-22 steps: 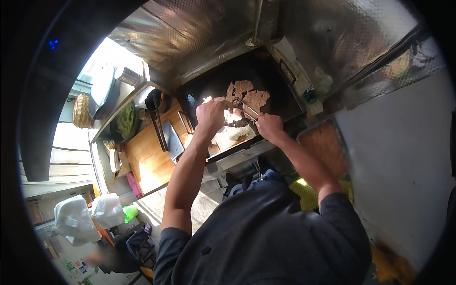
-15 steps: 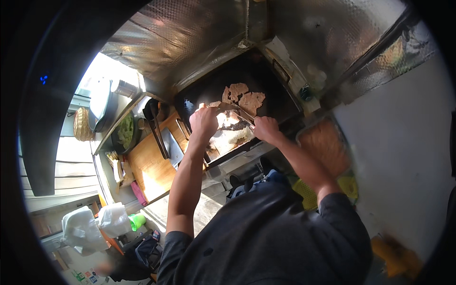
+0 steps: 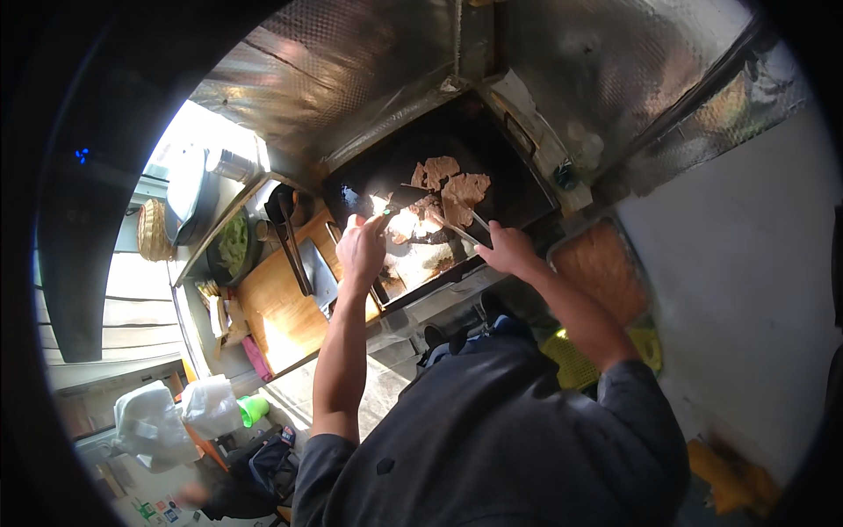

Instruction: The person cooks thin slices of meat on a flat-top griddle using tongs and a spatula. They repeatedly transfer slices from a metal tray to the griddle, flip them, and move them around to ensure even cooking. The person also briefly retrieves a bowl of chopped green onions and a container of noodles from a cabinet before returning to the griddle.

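A black flat griddle point(image 3: 479, 123) lies in front of me with several pieces of browned meat on it. My right hand point(image 3: 509, 249) is closed round metal tongs point(image 3: 465, 234), whose two arms spread toward a large meat piece point(image 3: 465, 195) in the middle. Farther back sits another meat piece point(image 3: 436, 171). My left hand point(image 3: 361, 252) is closed over the griddle's left side, beside sunlit pale pieces point(image 3: 408, 224); a slim tool with a green bit seems to stick out of it, its kind unclear. Glare washes out the near left of the griddle.
Left of the griddle stands a wooden board point(image 3: 277, 303) with a dark-handled utensil point(image 3: 294, 246) and a bowl of green leaves point(image 3: 233, 246). A tray of orange-brown food point(image 3: 601, 272) sits at the right, above a yellow basket point(image 3: 571, 360). Foil-covered walls point(image 3: 351, 79) rise behind.
My left hand has moved left and slightly nearer to me, away from the meat. My right hand has shifted a little right, and the tongs' arms now stand wider apart.
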